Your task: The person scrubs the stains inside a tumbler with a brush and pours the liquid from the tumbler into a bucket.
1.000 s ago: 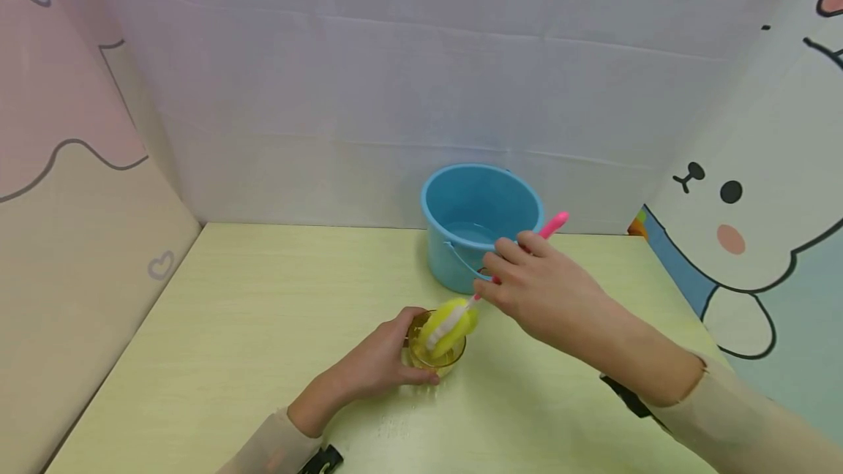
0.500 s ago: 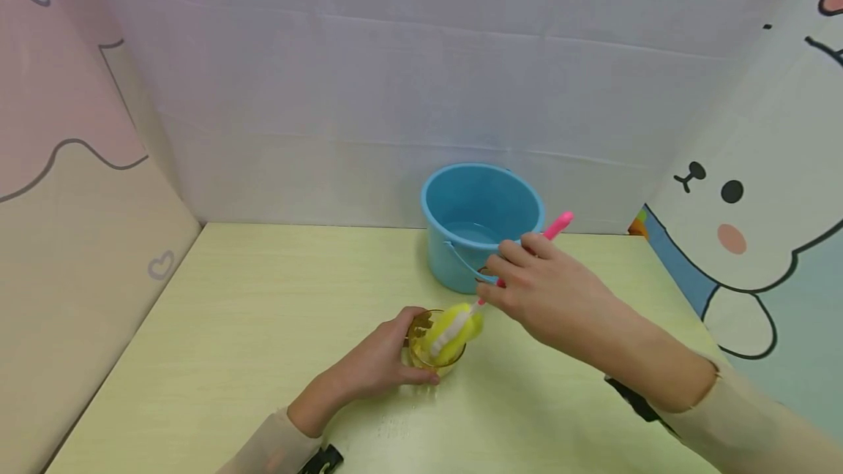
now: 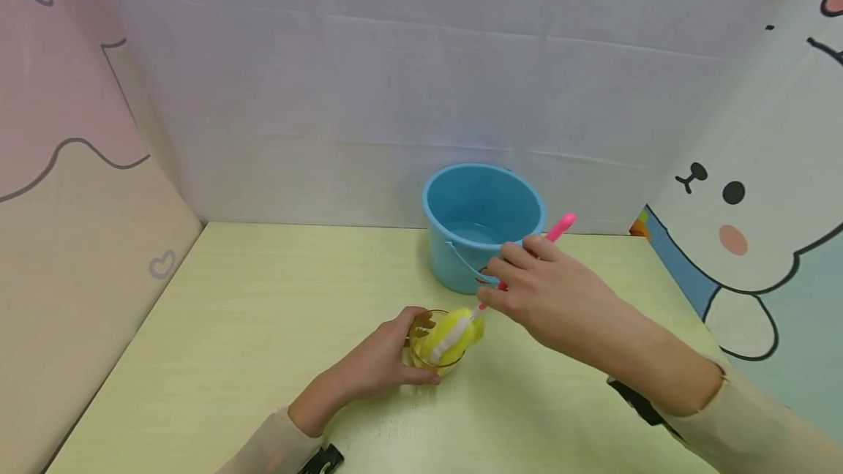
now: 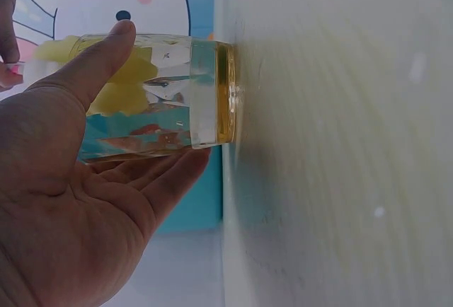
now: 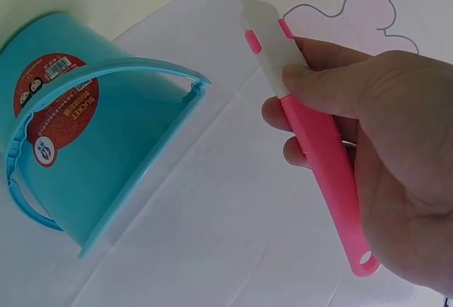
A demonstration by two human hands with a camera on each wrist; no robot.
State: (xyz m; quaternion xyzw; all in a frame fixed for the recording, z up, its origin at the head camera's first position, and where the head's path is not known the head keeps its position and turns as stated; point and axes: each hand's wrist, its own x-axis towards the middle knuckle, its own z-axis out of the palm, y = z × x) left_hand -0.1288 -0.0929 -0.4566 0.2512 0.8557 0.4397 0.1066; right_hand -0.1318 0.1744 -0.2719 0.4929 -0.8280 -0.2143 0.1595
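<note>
An amber-tinted clear glass (image 4: pixel 205 95) stands upright on the table, and my left hand (image 3: pixel 378 357) grips it round the side, thumb on one side and fingers on the other. My right hand (image 3: pixel 553 298) holds the pink and white handle (image 5: pixel 318 144) of a cup brush, thumb pressed on its white part. The brush's yellow and white sponge head (image 3: pixel 454 335) sits tilted in the mouth of the glass, its upper part leaning over the rim on the right. Through the glass wall in the left wrist view, the lower part of the yellow sponge (image 4: pixel 127 84) shows inside.
A blue bucket (image 3: pixel 448 262) with a swing handle stands behind the glass, close to the back wall; a red label (image 5: pixel 60 105) is on its side. Small water drops (image 3: pixel 394 426) lie on the pale table (image 3: pixel 263 313). Printed cloth walls (image 3: pixel 744 167) border the table.
My right hand has moved slightly right and toward me, and the sponge head has shifted toward the right side of the glass's rim. My left hand and the glass have stayed in place.
</note>
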